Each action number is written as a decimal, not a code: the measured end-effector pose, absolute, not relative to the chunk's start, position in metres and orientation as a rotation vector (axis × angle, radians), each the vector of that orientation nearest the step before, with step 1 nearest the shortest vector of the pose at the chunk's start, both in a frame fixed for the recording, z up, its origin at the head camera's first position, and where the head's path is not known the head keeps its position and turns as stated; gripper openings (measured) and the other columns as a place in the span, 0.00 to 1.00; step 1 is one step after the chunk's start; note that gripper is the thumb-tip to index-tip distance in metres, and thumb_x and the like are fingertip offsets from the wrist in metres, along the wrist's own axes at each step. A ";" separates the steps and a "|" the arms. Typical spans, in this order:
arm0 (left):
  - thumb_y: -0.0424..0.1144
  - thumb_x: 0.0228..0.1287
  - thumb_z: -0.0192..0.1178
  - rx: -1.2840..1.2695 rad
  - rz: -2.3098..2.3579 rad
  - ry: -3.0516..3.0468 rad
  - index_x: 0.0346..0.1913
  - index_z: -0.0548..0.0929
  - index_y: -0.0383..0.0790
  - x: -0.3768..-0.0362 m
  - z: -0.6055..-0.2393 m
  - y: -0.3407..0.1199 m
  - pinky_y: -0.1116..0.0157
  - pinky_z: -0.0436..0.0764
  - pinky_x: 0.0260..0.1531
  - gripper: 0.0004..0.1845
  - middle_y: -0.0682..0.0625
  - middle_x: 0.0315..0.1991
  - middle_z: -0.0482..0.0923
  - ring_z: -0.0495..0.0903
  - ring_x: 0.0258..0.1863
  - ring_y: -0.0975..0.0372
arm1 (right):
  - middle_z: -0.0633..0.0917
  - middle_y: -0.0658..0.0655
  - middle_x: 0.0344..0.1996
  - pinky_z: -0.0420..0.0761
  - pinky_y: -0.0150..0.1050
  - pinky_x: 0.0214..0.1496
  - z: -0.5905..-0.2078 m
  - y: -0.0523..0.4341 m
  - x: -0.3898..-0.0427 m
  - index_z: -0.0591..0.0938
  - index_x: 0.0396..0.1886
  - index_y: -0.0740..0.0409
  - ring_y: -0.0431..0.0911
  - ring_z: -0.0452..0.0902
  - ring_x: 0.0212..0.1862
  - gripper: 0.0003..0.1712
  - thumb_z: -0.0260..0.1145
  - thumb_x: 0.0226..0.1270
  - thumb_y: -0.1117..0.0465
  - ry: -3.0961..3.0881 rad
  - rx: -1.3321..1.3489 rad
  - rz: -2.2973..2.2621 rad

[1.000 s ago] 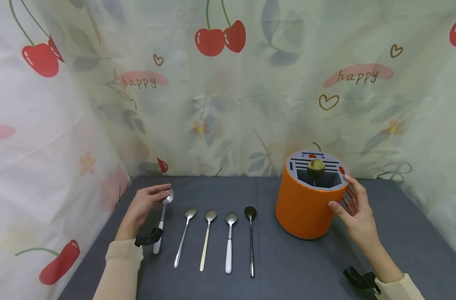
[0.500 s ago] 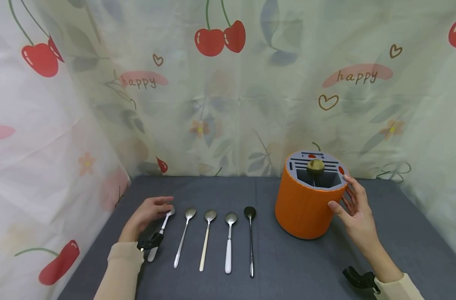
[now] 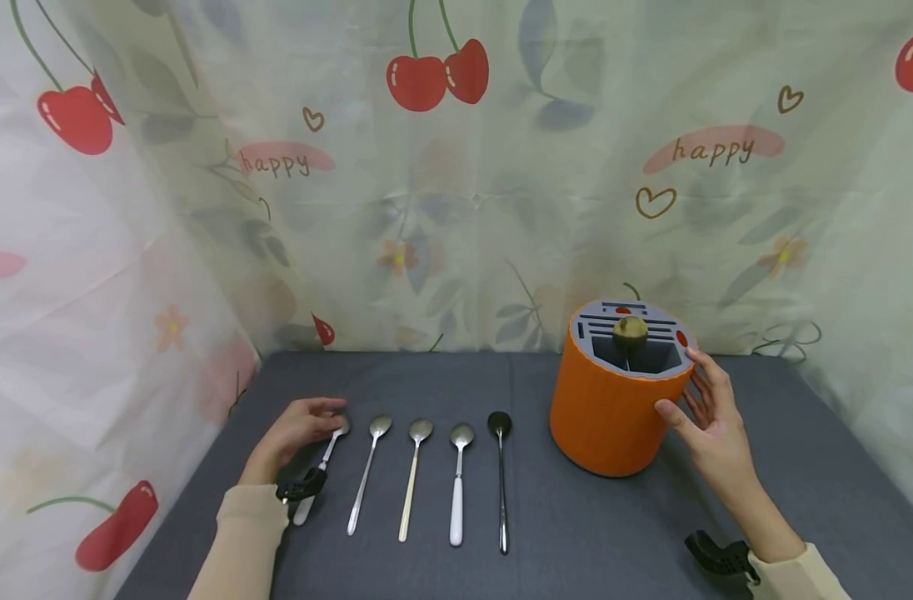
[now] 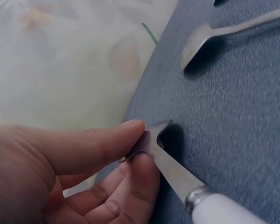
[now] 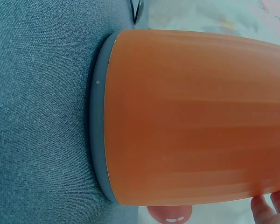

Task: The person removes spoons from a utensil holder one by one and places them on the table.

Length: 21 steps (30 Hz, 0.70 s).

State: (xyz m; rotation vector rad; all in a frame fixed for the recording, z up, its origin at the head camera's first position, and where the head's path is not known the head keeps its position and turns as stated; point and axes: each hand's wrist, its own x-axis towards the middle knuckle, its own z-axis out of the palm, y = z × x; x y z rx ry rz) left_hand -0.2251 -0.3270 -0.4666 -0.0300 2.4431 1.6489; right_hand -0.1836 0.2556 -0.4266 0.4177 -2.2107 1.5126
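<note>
The left hand (image 3: pixel 295 433) pinches the bowl of a white-handled metal spoon (image 4: pixel 177 175), fingers clamped, now low on the gray surface (image 3: pixel 576 533); a second ago it was lifted. Lay it straight beside the others. Right-hand (image 3: pixel 715 433) fingers curl around the orange round holder (image 3: pixel 610 412).
</note>
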 end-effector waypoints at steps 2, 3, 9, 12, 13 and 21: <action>0.26 0.73 0.61 -0.055 1.642 2.452 0.67 0.73 0.17 -0.224 -0.467 -0.328 0.64 0.85 0.47 0.24 0.28 0.60 0.78 0.84 0.44 0.65 | 0.55 0.55 0.81 0.62 0.23 0.73 -0.427 0.256 -0.184 0.55 0.85 0.46 0.38 0.57 0.78 0.46 0.63 0.76 0.74 -2.213 0.417 1.507; 0.26 0.73 0.61 -0.065 1.640 2.455 0.66 0.73 0.17 -0.224 -0.467 -0.328 0.64 0.86 0.47 0.24 0.28 0.60 0.78 0.84 0.44 0.64 | 0.55 0.55 0.81 0.62 0.23 0.73 -0.427 0.256 -0.184 0.55 0.85 0.46 0.38 0.57 0.78 0.46 0.63 0.76 0.74 -2.214 0.417 1.506; 0.27 0.73 0.62 -0.080 1.630 2.480 0.63 0.76 0.16 -0.221 -0.466 -0.329 0.62 0.86 0.48 0.21 0.29 0.59 0.80 0.84 0.45 0.64 | 0.55 0.55 0.80 0.62 0.22 0.72 -0.426 0.256 -0.184 0.55 0.85 0.46 0.38 0.57 0.78 0.46 0.63 0.75 0.74 -2.204 0.423 1.511; 0.28 0.73 0.62 -0.076 1.626 2.487 0.63 0.77 0.16 -0.220 -0.466 -0.329 0.62 0.86 0.48 0.21 0.29 0.59 0.80 0.85 0.45 0.64 | 0.55 0.55 0.80 0.62 0.22 0.72 -0.426 0.255 -0.184 0.55 0.85 0.47 0.37 0.57 0.78 0.47 0.63 0.74 0.76 -2.186 0.439 1.523; 0.28 0.74 0.62 -0.075 1.624 2.487 0.63 0.77 0.16 -0.220 -0.466 -0.330 0.61 0.86 0.49 0.21 0.29 0.60 0.80 0.85 0.45 0.64 | 0.55 0.54 0.80 0.62 0.22 0.72 -0.426 0.255 -0.184 0.55 0.85 0.48 0.37 0.58 0.78 0.47 0.63 0.74 0.76 -2.183 0.442 1.526; 0.29 0.74 0.61 -0.075 1.607 2.480 0.64 0.77 0.17 -0.220 -0.466 -0.330 0.58 0.86 0.52 0.21 0.29 0.62 0.78 0.85 0.48 0.61 | 0.55 0.55 0.80 0.62 0.22 0.72 -0.425 0.256 -0.184 0.55 0.85 0.47 0.37 0.57 0.78 0.47 0.63 0.74 0.76 -2.178 0.442 1.534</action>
